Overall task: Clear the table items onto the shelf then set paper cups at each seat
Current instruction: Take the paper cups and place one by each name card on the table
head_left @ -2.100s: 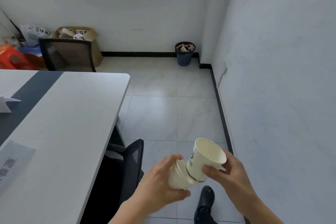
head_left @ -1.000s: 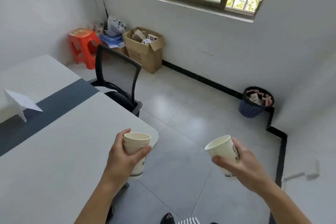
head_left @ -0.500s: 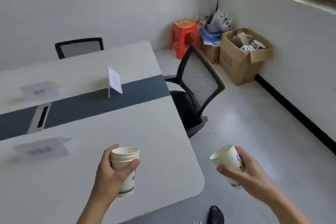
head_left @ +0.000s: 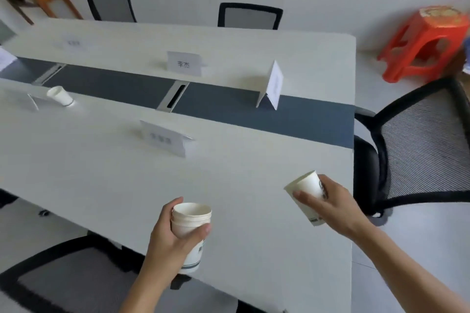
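My left hand (head_left: 167, 239) grips a nested stack of white paper cups (head_left: 191, 221), held upright over the near edge of the white table (head_left: 101, 173). My right hand (head_left: 330, 204) holds a single paper cup (head_left: 304, 189), tilted with its mouth up and to the left, above the table's right end. Another paper cup (head_left: 60, 95) stands on the table at the far left, beside a folded name card.
Several folded name cards (head_left: 184, 63) stand along the table's dark centre strip (head_left: 229, 101). Black mesh chairs sit at the right end (head_left: 417, 150), at the near side (head_left: 63, 274) and behind the far side (head_left: 250, 16). An orange plastic stool (head_left: 427, 40) stands far right.
My view has swung left from the window corner onto the table. I pulled one cup off the stack with my right hand; both hands now hang over the tabletop.
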Demonstrator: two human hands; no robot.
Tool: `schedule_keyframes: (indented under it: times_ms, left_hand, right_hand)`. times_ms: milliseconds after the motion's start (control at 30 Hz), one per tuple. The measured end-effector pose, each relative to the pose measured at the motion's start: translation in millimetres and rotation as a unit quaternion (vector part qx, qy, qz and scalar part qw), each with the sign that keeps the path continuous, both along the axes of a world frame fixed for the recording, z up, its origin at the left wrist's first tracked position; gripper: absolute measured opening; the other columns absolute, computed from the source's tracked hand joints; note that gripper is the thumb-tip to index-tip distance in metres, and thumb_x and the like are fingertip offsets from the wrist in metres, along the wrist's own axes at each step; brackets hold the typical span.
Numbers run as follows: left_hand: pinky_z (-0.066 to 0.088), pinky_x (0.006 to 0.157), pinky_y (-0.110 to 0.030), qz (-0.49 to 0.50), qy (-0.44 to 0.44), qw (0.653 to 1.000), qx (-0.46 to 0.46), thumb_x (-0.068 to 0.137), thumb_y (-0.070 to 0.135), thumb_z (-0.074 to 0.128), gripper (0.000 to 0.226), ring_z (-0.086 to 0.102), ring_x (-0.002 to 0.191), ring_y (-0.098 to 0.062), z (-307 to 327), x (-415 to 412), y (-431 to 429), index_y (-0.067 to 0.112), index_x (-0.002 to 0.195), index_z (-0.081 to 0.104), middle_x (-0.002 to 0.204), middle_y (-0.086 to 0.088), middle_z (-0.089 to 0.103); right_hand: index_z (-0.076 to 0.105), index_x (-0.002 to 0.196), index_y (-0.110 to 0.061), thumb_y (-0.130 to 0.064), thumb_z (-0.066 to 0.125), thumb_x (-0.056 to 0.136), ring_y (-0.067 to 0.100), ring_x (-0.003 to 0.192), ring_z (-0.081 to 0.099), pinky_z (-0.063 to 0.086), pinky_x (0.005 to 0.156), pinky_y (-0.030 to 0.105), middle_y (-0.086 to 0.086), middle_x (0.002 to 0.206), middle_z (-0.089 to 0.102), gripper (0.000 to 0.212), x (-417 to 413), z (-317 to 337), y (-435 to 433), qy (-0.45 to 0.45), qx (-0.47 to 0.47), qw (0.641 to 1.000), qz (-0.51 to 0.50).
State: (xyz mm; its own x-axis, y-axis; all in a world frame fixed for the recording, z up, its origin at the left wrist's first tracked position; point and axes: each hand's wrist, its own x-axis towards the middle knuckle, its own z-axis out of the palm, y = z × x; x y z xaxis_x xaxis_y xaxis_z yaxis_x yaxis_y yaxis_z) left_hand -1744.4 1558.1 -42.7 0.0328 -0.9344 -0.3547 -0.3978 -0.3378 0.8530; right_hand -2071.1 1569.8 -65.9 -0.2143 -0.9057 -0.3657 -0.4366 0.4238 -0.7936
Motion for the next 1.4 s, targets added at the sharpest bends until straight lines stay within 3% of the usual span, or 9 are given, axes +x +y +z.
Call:
schedule_keyframes:
  times_ms: [200,300,433,567,733,867,1067,1233,1400]
  left_hand:
    - [0.054,0.087,-0.033,0.018,0.013,1.0,0.01,0.045,0.055,0.082,0.085,0.065,0.1,-0.008,-19,34,-84,0.045,0.123,0.048,0.114,0.009,0.063]
    - [0.051,0.08,-0.023,0.008,0.017,1.0,0.022,0.045,0.056,0.081,0.087,0.064,0.095,0.001,-31,43,-123,0.044,0.124,0.047,0.113,0.012,0.063]
    - [0.054,0.085,-0.029,0.0,0.02,0.999,0.039,0.046,0.056,0.082,0.088,0.066,0.099,-0.011,-45,54,-153,0.045,0.125,0.046,0.111,0.012,0.065]
    - [0.055,0.089,-0.036,0.022,0.026,0.997,0.07,0.046,0.058,0.082,0.091,0.065,0.101,-0.015,-62,73,-160,0.043,0.127,0.044,0.113,0.012,0.063]
    - [0.054,0.078,-0.026,0.065,0.022,0.993,0.098,0.044,0.057,0.08,0.077,0.066,0.092,-0.006,-83,91,-154,0.043,0.113,0.049,0.1,0.016,0.067]
    - [0.056,0.08,-0.031,0.064,0.022,0.992,0.107,0.046,0.055,0.081,0.079,0.068,0.09,-0.009,-87,90,-155,0.039,0.116,0.05,0.1,0.01,0.069]
    - [0.058,0.073,-0.031,0.021,0.039,0.996,0.078,0.048,0.052,0.083,0.067,0.069,0.084,-0.013,-69,69,-171,0.044,0.106,0.051,0.096,0.019,0.068]
    - [0.053,0.067,-0.013,-0.058,0.041,0.997,0.03,0.052,0.049,0.083,0.068,0.066,0.087,-0.004,-40,33,-170,0.036,0.111,0.052,0.1,0.021,0.066]
    - [0.056,0.069,-0.02,-0.161,0.045,0.986,-0.014,0.058,0.04,0.086,0.069,0.063,0.088,-0.007,-16,-17,-138,0.037,0.116,0.05,0.104,0.02,0.062]
  right_hand:
    - [0.054,0.087,-0.026,-0.073,0.059,0.061,0.018,0.075,0.063,0.054,0.066,0.038,-0.006,0.081,0.065,0.055,70,-12,-126,0.023,-0.007,0.999,0.037]
    - [0.054,0.103,-0.025,-0.063,0.068,0.063,0.019,0.086,0.063,0.055,0.074,0.038,-0.006,0.093,0.065,0.057,98,-35,-188,0.02,-0.016,0.999,0.041]
    - [0.05,0.122,-0.021,-0.031,0.081,0.067,0.02,0.094,0.059,0.047,0.071,0.026,-0.002,0.106,0.063,0.064,130,-66,-252,-0.004,-0.03,0.999,0.023]
    - [0.046,0.123,-0.02,-0.028,0.083,0.067,0.02,0.098,0.055,0.044,0.075,0.029,-0.002,0.11,0.059,0.068,154,-101,-298,0.007,-0.027,1.0,0.003]
    - [0.044,0.125,-0.019,-0.027,0.084,0.068,0.021,0.097,0.054,0.044,0.077,0.03,-0.004,0.106,0.057,0.07,167,-138,-311,0.041,-0.011,0.999,-0.016]
    - [0.042,0.126,-0.019,-0.026,0.083,0.068,0.023,0.099,0.053,0.048,0.082,0.036,-0.003,0.108,0.057,0.071,168,-145,-311,0.062,-0.001,0.998,-0.013]
    - [0.035,0.142,-0.021,-0.031,0.083,0.069,0.02,0.12,0.052,0.044,0.097,0.035,0.003,0.13,0.056,0.087,147,-127,-290,0.075,0.029,0.997,0.025]
    - [0.062,0.119,-0.018,-0.029,0.075,0.08,0.009,0.096,0.064,0.053,0.085,0.027,-0.007,0.106,0.067,0.043,112,-76,-226,0.053,-0.003,0.999,0.004]
    - [0.069,0.098,-0.023,-0.024,0.072,0.083,0.006,0.079,0.068,0.051,0.07,0.016,-0.007,0.083,0.072,0.015,77,-18,-136,0.0,-0.046,0.998,-0.033]
